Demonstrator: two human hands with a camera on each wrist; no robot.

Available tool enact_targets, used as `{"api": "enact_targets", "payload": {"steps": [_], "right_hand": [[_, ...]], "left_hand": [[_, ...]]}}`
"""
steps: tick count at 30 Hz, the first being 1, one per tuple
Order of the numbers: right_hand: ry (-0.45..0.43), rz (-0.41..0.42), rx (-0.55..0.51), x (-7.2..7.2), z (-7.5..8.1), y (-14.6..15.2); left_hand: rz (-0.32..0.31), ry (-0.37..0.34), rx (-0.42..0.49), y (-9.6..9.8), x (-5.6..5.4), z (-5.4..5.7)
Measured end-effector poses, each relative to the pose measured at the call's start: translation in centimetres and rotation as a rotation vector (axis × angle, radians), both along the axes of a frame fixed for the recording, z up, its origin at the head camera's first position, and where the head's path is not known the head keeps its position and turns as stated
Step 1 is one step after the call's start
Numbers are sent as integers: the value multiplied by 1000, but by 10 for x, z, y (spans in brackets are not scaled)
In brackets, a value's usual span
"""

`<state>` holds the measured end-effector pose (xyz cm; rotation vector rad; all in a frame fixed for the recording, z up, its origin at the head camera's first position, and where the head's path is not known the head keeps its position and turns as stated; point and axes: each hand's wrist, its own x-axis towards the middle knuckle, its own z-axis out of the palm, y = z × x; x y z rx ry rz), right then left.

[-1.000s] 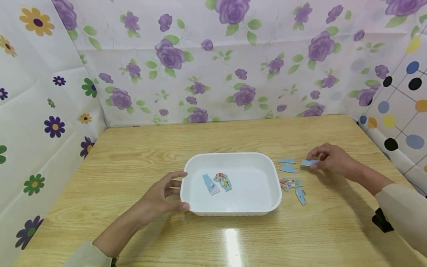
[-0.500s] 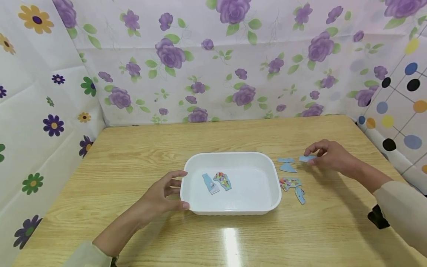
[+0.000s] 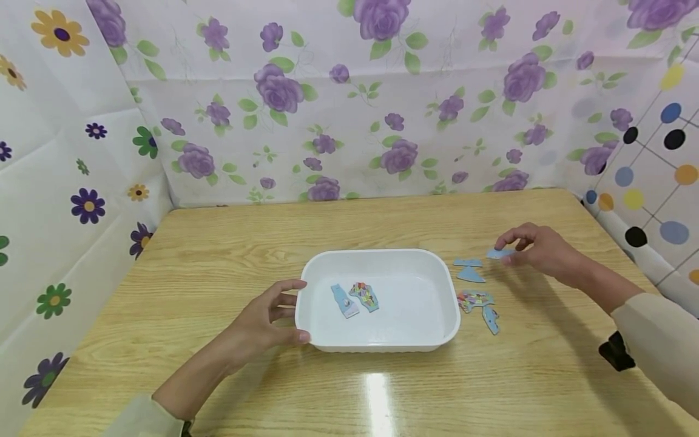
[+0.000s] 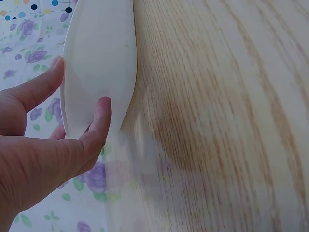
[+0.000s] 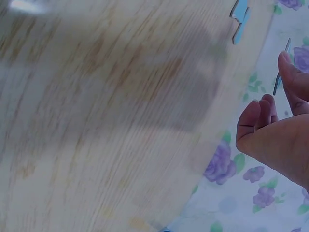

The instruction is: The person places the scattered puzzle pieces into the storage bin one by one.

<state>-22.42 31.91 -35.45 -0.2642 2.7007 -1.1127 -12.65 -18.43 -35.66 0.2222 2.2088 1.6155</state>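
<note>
My right hand [image 3: 546, 252] pinches a thin light-blue puzzle piece [image 3: 498, 254] between thumb and fingers, raised above the table; in the right wrist view the piece [image 5: 276, 83] appears edge-on. My left hand [image 3: 267, 318] grips the left end of a white plastic tray [image 3: 415, 309]. In the left wrist view its fingers lie against the outer wall of the tray [image 4: 101, 58]. Inside the tray are a blue puzzle piece [image 3: 345, 301] and a multicoloured map-like piece [image 3: 366, 295].
Right of the tray lie two blue pieces, a strip [image 3: 468, 263] and a triangular piece [image 3: 471, 275]. Nearer me are a colourful piece [image 3: 477, 300] and a blue one [image 3: 491, 319]. The wooden table [image 3: 246, 243] meets flower-printed sheets [image 3: 349, 103] behind and at the left.
My right hand has moved slightly up and to the left in the head view, lifting the blue puzzle piece. My left hand and the tray have stayed in place.
</note>
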Motion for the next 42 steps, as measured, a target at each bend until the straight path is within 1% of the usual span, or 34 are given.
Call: {"api": "enact_targets", "payload": {"steps": [5, 10, 13, 17, 21, 26, 30, 32, 36, 42], "right_hand": [[15, 14, -14, -4, 9, -6], [31, 15, -7, -6, 25, -13], [40, 29, -8, -7, 34, -19], [36, 23, -31, -8, 45, -27], [28, 34, -51, -10, 53, -33], [6, 65, -75, -11, 55, -42], [15, 83, -97, -9, 56, -50], [18, 96, -104, -9, 55, -54], [-2, 117, -120, -9, 54, -63], [-15, 145, -138, -10, 51, -74]], "left_hand": [[-3, 5, 6, -1, 1, 1], [0, 1, -3, 0, 1, 0], [9, -5, -12, 0, 0, -1], [18, -8, -15, 0, 0, -2], [12, -5, -12, 0, 0, -3], [5, -6, -5, -1, 0, -2], [1, -2, -1, -1, 0, -2], [4, -2, -3, -1, 0, -2], [8, -6, -8, 0, 0, -1], [15, -16, 4, 0, -1, -2]]}}
